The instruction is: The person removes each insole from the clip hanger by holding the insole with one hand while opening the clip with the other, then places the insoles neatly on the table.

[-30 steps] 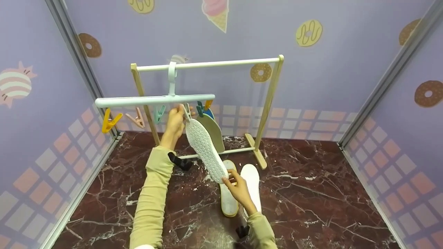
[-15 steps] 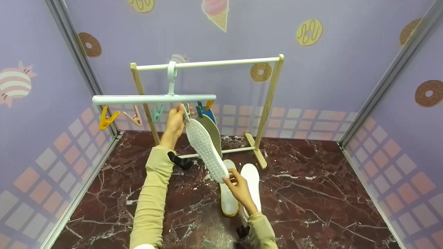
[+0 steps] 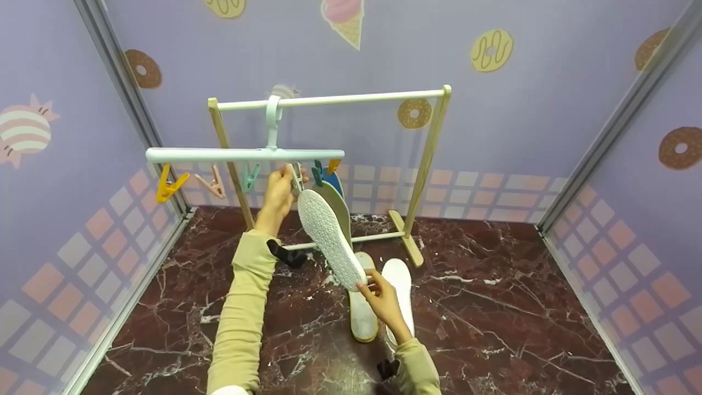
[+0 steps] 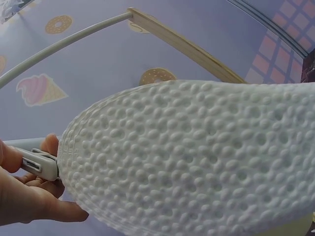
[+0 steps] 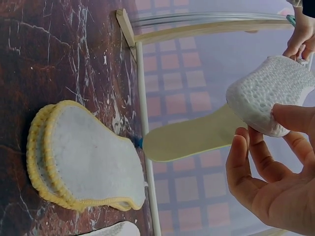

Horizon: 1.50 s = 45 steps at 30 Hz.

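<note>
My left hand [image 3: 278, 192] pinches a pale grey clothespin [image 3: 296, 176] under the light hanger bar [image 3: 219, 156]. The clothespin's tip meets the upper end of a white, bumpy insole [image 3: 332, 241]; in the left wrist view, whether the clothespin [image 4: 42, 164] grips the insole's edge is hard to tell. At the insole's lower end, my right hand [image 3: 384, 300] holds it between thumb and fingers. Just behind hangs an olive insole [image 3: 335, 206] from a dark green clothespin [image 3: 317, 173]. A blue insole [image 3: 332, 180] is mostly hidden, below an orange clothespin [image 3: 333, 165].
Yellow [image 3: 170, 184], pink [image 3: 213, 182] and mint [image 3: 251, 178] clothespins dangle from the hanger's left half. A wooden rack [image 3: 430, 148] carries the hanger. On the marbled surface lie yellow-edged grey insoles [image 5: 93, 152] and a white insole [image 3: 398, 274]. Patterned walls stand around.
The hanger has turned slightly, its left end shifting left and up with its clothespins. The held insole has moved slightly right with my right hand. Both hands keep their holds.
</note>
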Each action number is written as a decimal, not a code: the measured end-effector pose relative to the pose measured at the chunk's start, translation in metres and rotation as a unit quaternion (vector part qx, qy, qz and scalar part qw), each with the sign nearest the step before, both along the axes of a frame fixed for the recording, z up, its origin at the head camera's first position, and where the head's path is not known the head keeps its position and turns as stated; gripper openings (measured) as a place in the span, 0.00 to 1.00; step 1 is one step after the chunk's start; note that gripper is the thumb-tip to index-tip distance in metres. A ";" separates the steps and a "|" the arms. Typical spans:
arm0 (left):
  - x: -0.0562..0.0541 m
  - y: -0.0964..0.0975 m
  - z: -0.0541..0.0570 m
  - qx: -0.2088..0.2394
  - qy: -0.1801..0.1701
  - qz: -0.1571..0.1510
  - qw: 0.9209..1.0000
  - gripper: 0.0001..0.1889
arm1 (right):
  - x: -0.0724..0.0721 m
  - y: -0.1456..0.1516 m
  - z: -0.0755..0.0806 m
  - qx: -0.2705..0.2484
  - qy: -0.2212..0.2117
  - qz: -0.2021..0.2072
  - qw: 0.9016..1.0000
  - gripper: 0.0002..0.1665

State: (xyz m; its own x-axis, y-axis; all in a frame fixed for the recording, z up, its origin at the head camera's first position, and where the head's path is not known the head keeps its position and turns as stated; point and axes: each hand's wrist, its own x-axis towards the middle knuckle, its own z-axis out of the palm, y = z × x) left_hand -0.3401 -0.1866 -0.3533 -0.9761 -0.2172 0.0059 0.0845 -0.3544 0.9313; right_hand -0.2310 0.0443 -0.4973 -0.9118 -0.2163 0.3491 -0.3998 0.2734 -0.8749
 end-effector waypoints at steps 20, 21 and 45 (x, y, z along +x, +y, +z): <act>0.003 0.000 0.002 -0.019 -0.017 -0.010 1.000 0.18 | 0.002 0.009 -0.001 0.011 -0.001 -0.014 1.000 0.13; 0.004 0.000 0.002 -0.019 -0.019 -0.012 1.000 0.18 | 0.003 0.010 -0.001 0.010 -0.003 -0.015 1.000 0.13; 0.007 -0.005 -0.002 -0.010 -0.006 -0.002 1.000 0.24 | 0.009 0.025 -0.004 -0.001 -0.011 -0.013 1.000 0.12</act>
State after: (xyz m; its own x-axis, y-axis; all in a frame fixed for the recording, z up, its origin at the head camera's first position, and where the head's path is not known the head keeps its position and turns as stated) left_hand -0.3334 -0.1913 -0.3548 -0.9770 -0.2130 -0.0011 0.0724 -0.3366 0.9389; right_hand -0.2222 0.0698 -0.5011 -0.9246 -0.1926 0.3285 -0.3728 0.2815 -0.8842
